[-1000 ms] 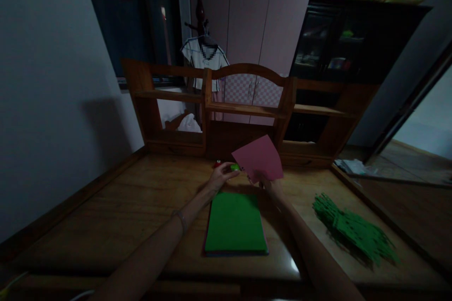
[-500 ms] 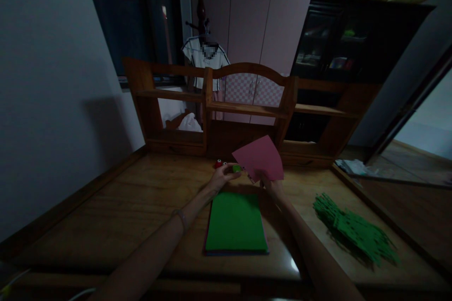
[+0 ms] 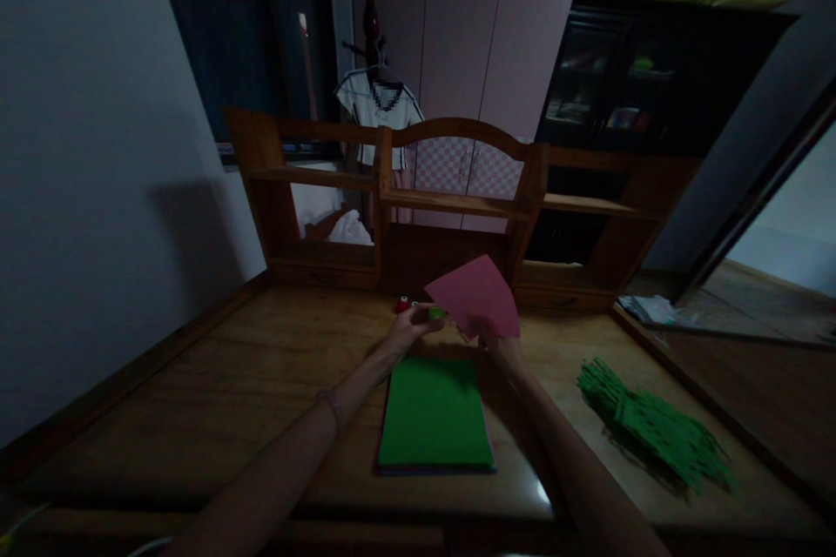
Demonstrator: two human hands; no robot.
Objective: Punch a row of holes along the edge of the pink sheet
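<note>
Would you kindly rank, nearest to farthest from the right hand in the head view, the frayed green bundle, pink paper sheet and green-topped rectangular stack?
1. Pink paper sheet: in the right hand.
2. Green-topped stack: below, leftward.
3. Frayed green bundle: far right.

Free desktop (image 3: pixel 261 365) at left, 2 forearms (image 3: pixel 287 452) flanking green sheets (image 3: pixel 435 413), green heap (image 3: pixel 653 426) obstructing right, wooden shelf (image 3: pixel 450 202) behind

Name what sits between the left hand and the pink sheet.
A small green object, held by the left hand, beside the pink sheet; the head view shows it.
</note>
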